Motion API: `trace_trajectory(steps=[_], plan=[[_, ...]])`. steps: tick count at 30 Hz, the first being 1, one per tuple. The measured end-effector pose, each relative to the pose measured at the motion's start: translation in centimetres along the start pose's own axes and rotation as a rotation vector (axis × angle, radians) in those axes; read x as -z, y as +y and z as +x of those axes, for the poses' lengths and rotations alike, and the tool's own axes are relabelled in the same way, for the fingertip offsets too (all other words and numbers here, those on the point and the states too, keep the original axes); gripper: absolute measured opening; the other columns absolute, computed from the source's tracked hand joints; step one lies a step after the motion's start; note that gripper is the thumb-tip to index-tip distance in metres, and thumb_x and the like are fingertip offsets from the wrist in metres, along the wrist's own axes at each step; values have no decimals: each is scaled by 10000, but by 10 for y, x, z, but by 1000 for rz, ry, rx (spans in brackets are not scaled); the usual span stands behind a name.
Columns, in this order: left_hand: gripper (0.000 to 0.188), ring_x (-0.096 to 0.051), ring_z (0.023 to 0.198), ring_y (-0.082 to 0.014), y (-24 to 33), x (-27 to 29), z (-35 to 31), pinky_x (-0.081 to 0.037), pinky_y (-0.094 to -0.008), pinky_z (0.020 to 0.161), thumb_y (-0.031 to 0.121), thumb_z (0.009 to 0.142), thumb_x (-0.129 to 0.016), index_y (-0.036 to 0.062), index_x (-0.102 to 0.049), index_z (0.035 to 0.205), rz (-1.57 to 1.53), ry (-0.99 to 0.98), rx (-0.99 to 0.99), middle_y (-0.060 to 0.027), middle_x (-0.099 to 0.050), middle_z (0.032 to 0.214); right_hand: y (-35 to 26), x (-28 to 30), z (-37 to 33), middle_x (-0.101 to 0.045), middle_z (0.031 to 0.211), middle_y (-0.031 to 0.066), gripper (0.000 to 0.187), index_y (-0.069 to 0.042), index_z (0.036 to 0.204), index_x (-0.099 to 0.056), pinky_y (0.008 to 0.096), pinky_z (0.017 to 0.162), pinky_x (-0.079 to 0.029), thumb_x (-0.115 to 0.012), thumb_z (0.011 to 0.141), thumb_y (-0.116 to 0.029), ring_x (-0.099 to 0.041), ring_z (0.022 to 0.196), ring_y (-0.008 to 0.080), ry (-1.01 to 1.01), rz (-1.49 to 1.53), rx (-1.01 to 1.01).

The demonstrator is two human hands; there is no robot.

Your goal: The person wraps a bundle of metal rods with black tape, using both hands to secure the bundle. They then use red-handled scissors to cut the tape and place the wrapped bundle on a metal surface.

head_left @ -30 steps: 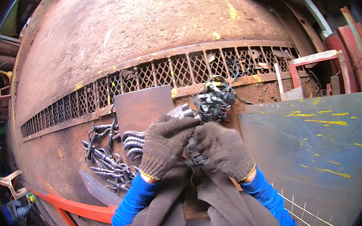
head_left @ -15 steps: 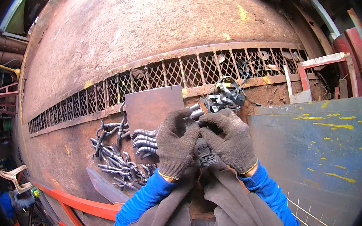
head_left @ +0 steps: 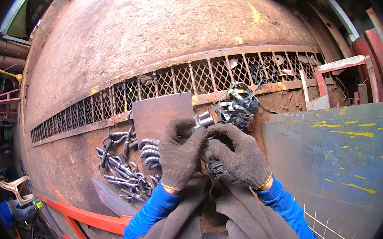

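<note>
Both my hands wear dark knit gloves over blue sleeves. My left hand [head_left: 180,152] and my right hand [head_left: 238,153] meet over my lap, together gripping a small grey metal part [head_left: 204,119] whose end pokes out above my fingers. More dark metal [head_left: 214,165] shows under my right palm. A rusty square steel plate [head_left: 161,115] lies just beyond my left hand. To the left of the plate sits a pile of bent dark metal hooks [head_left: 126,166] on the ground.
A tangle of curled metal strip [head_left: 238,106] lies ahead of my right hand. A long rusty mesh grate [head_left: 167,83] crosses the floor. A blue steel sheet with yellow marks [head_left: 343,155] stands on the right. Red steel bars [head_left: 82,217] lie low left.
My hands have stayed closed together on the metal part. The view has shifted, so the hands, plate and hook pile sit lower and further right in the picture.
</note>
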State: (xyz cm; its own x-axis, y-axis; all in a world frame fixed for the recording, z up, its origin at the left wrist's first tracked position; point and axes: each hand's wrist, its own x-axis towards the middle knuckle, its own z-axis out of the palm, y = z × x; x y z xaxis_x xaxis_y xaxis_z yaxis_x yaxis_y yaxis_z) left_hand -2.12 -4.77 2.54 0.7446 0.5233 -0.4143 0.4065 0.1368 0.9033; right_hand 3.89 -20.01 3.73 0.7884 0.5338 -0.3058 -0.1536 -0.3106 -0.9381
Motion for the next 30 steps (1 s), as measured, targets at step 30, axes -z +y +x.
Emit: trace_trajectory(steps=[30], plan=[[245,-677,990,-364,-9,21,38,-538,-432,877,21,825,-721,45,-607,1041,318,-251,-882,-147,-704,1079,-43,11,-17,-716,878,171,231,16,1029,-703,351,712,-547,-649,978,-203,-725,823,205,-50,-3,-134]])
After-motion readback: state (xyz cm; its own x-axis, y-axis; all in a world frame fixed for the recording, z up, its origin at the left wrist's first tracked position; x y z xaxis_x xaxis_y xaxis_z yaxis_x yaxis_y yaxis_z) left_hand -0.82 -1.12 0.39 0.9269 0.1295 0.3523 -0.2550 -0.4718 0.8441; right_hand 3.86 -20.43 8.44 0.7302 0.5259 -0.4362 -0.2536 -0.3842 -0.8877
